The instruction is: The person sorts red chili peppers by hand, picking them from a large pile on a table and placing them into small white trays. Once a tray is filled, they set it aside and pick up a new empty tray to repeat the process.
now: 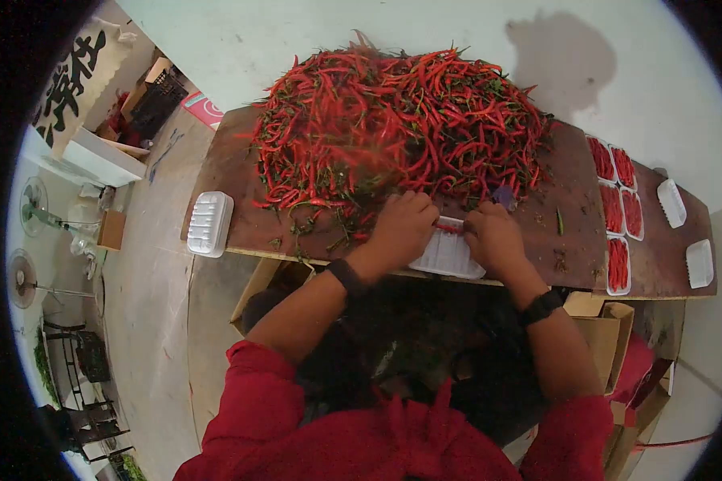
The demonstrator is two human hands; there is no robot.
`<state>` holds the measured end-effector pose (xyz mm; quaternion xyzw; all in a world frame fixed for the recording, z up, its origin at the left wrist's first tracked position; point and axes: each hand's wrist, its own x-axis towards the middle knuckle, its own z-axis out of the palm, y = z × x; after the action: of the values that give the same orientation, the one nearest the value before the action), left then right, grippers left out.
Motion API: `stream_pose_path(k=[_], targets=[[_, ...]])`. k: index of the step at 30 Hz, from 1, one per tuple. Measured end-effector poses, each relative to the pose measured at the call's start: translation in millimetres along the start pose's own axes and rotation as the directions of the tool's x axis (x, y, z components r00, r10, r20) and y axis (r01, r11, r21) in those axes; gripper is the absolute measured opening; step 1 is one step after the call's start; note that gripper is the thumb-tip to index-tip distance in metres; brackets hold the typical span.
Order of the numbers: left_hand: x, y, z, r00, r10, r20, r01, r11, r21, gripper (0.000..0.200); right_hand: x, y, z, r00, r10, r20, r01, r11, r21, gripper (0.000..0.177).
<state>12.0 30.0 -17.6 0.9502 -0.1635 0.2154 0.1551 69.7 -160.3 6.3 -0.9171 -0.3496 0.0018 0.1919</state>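
Observation:
A white plastic tray [449, 256] lies between my hands at the table's near edge. Across its far end runs a red chili pepper [449, 228]. My left hand [405, 227] is closed at the tray's left side, its fingertips at one end of the pepper. On the other side, my right hand [496, 239] pinches at the pepper's right end; the fingertips are partly hidden. Just beyond both hands rises a large heap of red chili peppers [449, 120] with green stems.
Filled trays of chili peppers [611, 208] stand on the right of the brown table [573, 176]. Farther right are white trays [671, 202]. Stacked white trays [210, 224] sit at the left edge. Cardboard boxes [610, 337] stand below; fans [26, 276] are far left.

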Motion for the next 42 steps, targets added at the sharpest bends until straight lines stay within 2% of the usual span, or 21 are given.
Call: stream_pose_path(k=[13, 15, 17, 19, 23, 25, 27, 28, 30, 31, 33, 34, 36, 37, 38, 39, 40, 42], targets=[[11, -11, -18, 0.994, -0.061, 0.095, 0.061, 0.998, 0.01, 0.019, -4, 9, 0, 0.996, -0.06, -0.072, 0.06, 0.998, -0.005, 0.019], [15, -15, -25, 0.994, -0.1, 0.038, 0.097, 0.993, 0.072, 0.021, -5, 9, -1, 0.994, -0.075, -0.085, 0.075, 0.997, 0.0, 0.02], [11, -24, -17, 0.997, -0.074, -0.011, 0.074, 0.987, 0.14, 0.023, -6, 7, -3, 0.991, -0.091, -0.097, 0.092, 0.996, 0.002, 0.02], [8, -28, -13, 0.997, -0.045, -0.059, 0.056, 0.976, 0.209, 0.026, -7, 3, -5, 0.998, -0.037, -0.044, 0.036, 0.999, -0.036, 0.02], [11, -30, -18, 0.987, -0.121, 0.107, 0.087, 0.957, 0.276, 0.027, -9, 2, -8, 1.0, -0.017, 0.003, 0.017, 0.999, -0.04, 0.018], [13, -30, -26, 0.973, -0.165, 0.162, 0.111, 0.947, 0.3, 0.026, -9, 4, -5, 0.995, -0.062, -0.076, 0.059, 0.998, -0.035, 0.018], [13, -33, -34, 0.976, -0.216, 0.017, 0.215, 0.976, 0.04, 0.021, -9, 4, -8, 0.992, -0.085, -0.089, 0.083, 0.996, -0.023, 0.017], [12, -35, -36, 0.977, -0.213, 0.017, 0.212, 0.976, 0.042, 0.021, -8, 3, -11, 0.989, -0.11, -0.1, 0.109, 0.994, -0.012, 0.017], [8, -39, -39, 0.955, -0.243, -0.169, 0.227, 0.968, -0.105, 0.016, -6, -1, -15, 0.992, -0.095, -0.081, 0.095, 0.995, 0.005, 0.019], [8, -40, -42, 0.955, -0.243, -0.168, 0.228, 0.968, -0.105, 0.016, -5, -2, -16, 0.995, -0.08, -0.058, 0.082, 0.996, 0.023, 0.021], [8, -40, -48, 0.885, -0.454, -0.105, 0.412, 0.868, -0.279, 0.015, -4, -6, -17, 0.996, -0.072, -0.05, 0.073, 0.997, 0.024, 0.022], [8, -39, -53, 0.885, -0.454, -0.105, 0.412, 0.868, -0.278, 0.015, -4, -7, -17, 0.997, -0.064, -0.042, 0.065, 0.998, 0.024, 0.023], [8, -35, -60, 0.841, -0.541, -0.016, 0.466, 0.737, -0.489, 0.015, -3, -9, -16, 0.994, -0.078, -0.081, 0.083, 0.995, 0.054, 0.024], [7, -35, -60, 0.842, -0.54, -0.015, 0.465, 0.738, -0.49, 0.015, -3, -11, -16, 0.989, -0.09, -0.119, 0.1, 0.991, 0.083, 0.025], [5, -35, -59, 0.843, -0.536, 0.043, 0.463, 0.682, -0.566, 0.016, -3, -11, -15, 0.989, -0.088, -0.12, 0.098, 0.992, 0.082, 0.025], [4, -35, -59, 0.844, -0.526, 0.1, 0.461, 0.619, -0.636, 0.017, -2, -12, -12, 0.988, -0.031, -0.152, 0.059, 0.982, 0.177, 0.027], [4, -29, -61, 0.845, -0.526, 0.102, 0.461, 0.617, -0.638, 0.017, -2, -12, -10, 0.984, 0.028, -0.177, 0.022, 0.962, 0.271, 0.029], [7, -11, -72, 0.884, -0.447, 0.136, 0.447, 0.727, -0.522, 0.018, 0, -14, -12, 0.981, 0.047, -0.189, 0.019, 0.943, 0.333, 0.029]])
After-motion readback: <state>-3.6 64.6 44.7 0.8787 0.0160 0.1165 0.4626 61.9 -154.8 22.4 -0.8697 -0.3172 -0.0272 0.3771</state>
